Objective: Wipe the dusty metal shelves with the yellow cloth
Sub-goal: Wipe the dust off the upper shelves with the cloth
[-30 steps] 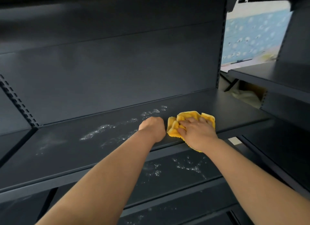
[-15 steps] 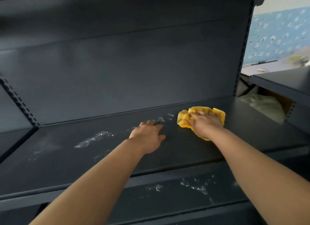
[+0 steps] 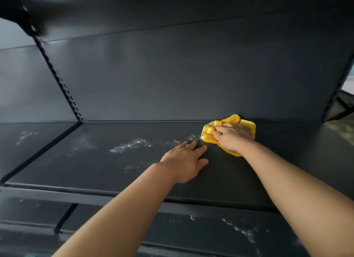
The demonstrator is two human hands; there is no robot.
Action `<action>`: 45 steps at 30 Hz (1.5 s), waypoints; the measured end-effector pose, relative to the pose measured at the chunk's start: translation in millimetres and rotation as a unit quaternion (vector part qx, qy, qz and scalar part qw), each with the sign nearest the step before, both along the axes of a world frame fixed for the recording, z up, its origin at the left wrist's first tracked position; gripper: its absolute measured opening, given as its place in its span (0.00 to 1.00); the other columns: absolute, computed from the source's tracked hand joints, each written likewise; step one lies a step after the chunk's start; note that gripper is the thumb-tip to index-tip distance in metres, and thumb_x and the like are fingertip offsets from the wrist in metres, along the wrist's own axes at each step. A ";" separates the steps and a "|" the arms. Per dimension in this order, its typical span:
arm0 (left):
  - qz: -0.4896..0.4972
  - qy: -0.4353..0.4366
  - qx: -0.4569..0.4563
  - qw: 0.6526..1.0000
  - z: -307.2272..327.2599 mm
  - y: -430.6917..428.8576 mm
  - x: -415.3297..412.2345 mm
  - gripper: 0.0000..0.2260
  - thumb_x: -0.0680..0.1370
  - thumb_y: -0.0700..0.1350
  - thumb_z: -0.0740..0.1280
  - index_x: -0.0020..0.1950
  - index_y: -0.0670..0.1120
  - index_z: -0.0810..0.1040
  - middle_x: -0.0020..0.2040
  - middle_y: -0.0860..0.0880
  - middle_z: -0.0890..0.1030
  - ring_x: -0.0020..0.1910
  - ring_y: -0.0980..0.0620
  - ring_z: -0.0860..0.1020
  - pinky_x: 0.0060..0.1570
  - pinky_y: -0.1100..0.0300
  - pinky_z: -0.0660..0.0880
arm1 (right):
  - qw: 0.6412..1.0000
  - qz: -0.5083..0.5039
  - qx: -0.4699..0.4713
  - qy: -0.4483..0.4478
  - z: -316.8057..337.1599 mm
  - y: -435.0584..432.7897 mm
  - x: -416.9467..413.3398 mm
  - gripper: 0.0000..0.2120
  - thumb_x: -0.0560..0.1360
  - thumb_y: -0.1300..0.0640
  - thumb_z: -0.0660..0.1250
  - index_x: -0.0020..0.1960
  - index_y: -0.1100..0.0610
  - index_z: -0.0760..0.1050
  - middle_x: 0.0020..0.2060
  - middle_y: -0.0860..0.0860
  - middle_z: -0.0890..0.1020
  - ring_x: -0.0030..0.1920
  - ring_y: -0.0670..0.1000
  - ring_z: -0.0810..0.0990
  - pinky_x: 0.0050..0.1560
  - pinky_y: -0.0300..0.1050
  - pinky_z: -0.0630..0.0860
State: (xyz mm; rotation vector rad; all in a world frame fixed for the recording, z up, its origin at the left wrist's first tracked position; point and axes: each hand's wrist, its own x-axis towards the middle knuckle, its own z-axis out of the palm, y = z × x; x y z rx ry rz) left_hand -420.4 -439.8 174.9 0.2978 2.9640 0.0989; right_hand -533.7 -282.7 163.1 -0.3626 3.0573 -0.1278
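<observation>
Our right hand [image 3: 234, 136] clutches the bunched yellow cloth [image 3: 229, 122], left hand [image 3: 184, 161] flat, open on the dark metal shelf [image 3: 287, 160]; sweeping may smear white dust [image 3: 130, 146].

Dark metal back panel [image 3: 172, 74] — slotted upright [image 3: 59, 80] at left — pale daylight at far right.

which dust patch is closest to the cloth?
The small speckled patch on the upper shelf, just off the left edge of the yellow cloth. The bigger patch lies further left; others sit on the lower shelf.
</observation>
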 end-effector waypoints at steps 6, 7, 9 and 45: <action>0.088 0.083 0.057 0.991 16.9 -50.8 24.2 0.20 0.83 0.52 0.55 0.75 0.49 0.64 0.74 0.49 0.68 0.72 0.45 0.66 0.68 0.50 0.66 | 0.999 0.034 0.002 0.006 0.8 -13.5 14.9 0.25 0.81 0.41 0.41 0.76 0.44 0.57 0.76 0.49 0.60 0.74 0.57 0.61 0.73 0.54 0.58; 0.107 0.082 0.040 0.990 17.0 -64.3 30.3 0.20 0.83 0.52 0.54 0.74 0.48 0.64 0.74 0.47 0.67 0.72 0.45 0.65 0.68 0.48 0.65 | 0.999 0.032 -0.001 0.001 1.5 -17.1 17.8 0.25 0.81 0.41 0.41 0.76 0.44 0.56 0.76 0.49 0.60 0.74 0.57 0.60 0.73 0.54 0.57; 0.151 0.068 0.017 0.986 12.4 -91.9 42.5 0.21 0.83 0.52 0.54 0.76 0.47 0.62 0.75 0.47 0.64 0.74 0.44 0.62 0.69 0.47 0.64 | 0.999 0.043 -0.009 -0.008 3.2 -33.3 27.4 0.25 0.81 0.41 0.41 0.77 0.44 0.56 0.77 0.48 0.58 0.75 0.57 0.59 0.74 0.54 0.56; 0.150 0.023 -0.014 0.988 -18.9 -236.8 110.9 0.33 0.79 0.67 0.44 0.80 0.53 0.46 0.80 0.49 0.46 0.79 0.45 0.44 0.75 0.46 0.47 | 0.994 -0.105 0.016 0.038 4.3 -186.8 175.4 0.24 0.81 0.44 0.44 0.69 0.48 0.69 0.69 0.50 0.71 0.67 0.57 0.68 0.65 0.55 0.65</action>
